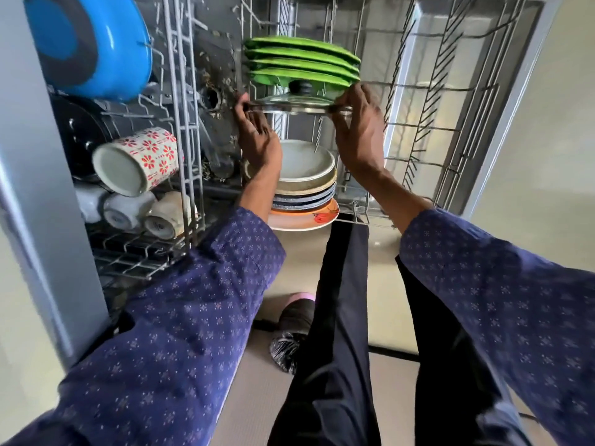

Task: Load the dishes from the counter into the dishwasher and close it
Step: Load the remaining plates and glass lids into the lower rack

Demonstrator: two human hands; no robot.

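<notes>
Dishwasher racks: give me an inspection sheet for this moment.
Surface: lower rack, right part bare wire.
Job's things: glass lid held level; green plates standing in a row; stacked plates near the rack's front; floral mug and blue pan in the upper rack.
Clutter: nothing seen.
Grippers: left hand and right hand grip the lid's rim.
Cables: nothing seen.
Surroundings: pale floor.

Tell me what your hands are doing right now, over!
Left hand and right hand grip round glass lid with black knob by its rim. Lid hovers over lower rack. Green plates stand just behind.
</notes>
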